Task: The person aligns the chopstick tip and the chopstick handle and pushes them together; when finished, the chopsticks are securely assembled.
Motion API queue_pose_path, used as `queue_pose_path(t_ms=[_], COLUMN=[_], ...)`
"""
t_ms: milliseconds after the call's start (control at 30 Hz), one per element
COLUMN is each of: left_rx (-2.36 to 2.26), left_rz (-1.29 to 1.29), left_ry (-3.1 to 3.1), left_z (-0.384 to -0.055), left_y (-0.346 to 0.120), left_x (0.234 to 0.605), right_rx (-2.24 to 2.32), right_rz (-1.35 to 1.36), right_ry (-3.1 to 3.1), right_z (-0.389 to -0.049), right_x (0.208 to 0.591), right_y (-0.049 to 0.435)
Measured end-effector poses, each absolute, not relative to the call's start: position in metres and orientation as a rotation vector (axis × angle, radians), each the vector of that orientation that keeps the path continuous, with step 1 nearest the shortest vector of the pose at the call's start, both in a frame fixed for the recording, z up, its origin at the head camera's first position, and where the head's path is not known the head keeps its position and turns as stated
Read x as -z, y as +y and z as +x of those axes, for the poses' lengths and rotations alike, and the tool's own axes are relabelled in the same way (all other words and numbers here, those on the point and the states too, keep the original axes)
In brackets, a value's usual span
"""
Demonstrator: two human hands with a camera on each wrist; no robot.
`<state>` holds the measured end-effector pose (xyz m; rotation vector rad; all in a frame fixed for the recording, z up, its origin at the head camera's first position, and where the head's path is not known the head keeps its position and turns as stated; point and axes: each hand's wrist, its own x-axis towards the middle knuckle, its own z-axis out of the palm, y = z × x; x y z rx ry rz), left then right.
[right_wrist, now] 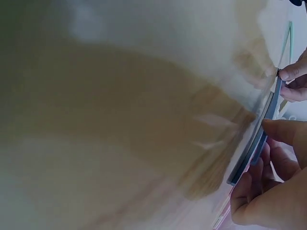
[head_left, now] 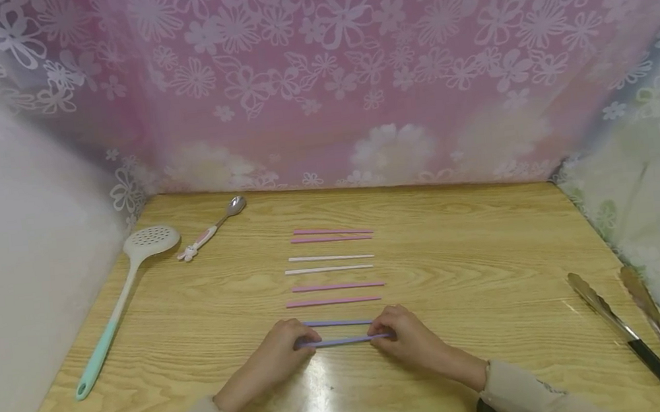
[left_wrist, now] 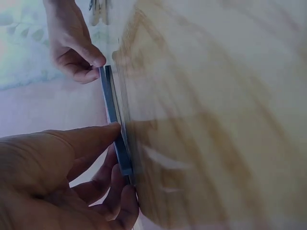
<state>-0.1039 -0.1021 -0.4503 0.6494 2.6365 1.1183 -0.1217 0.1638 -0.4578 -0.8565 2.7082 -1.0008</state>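
Observation:
Two blue chopsticks lie side by side at the front of the row. My left hand (head_left: 284,351) pinches the left end of the nearer blue chopstick (head_left: 343,342), thumb on the near side. At its right end, my right hand (head_left: 410,341) pinches it between thumb and fingers. The farther blue chopstick (head_left: 338,323) runs almost parallel just behind, its ends partly covered by the fingers. In the left wrist view the thumb presses the blue stick (left_wrist: 111,98) low over the tabletop. The right wrist view shows both blue sticks (right_wrist: 275,101) close together, overlapping.
Behind lie a pink-purple chopstick pair (head_left: 333,301), a white pair (head_left: 329,269) and another pink pair (head_left: 330,238). A slotted skimmer (head_left: 127,298) and a rabbit-handled spoon (head_left: 207,236) are at left. Black-handled tongs (head_left: 658,367) lie at the right edge. Floral cloth (head_left: 320,101) surrounds the wooden table (head_left: 477,251).

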Motion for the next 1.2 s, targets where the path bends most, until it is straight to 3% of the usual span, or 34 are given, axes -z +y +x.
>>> queue_pose_path(t_ms=[1200], left_rx=[-1.165], left_rz=[0.630], left_ry=[2.591], left_z=[-0.1024], left_y=[-0.1057], left_x=[0.4530], right_rx=[1.017], right_rz=[-0.758], right_ry=[2.751], right_z=[-0.1199], right_x=[0.4510], right_y=[0.1608])
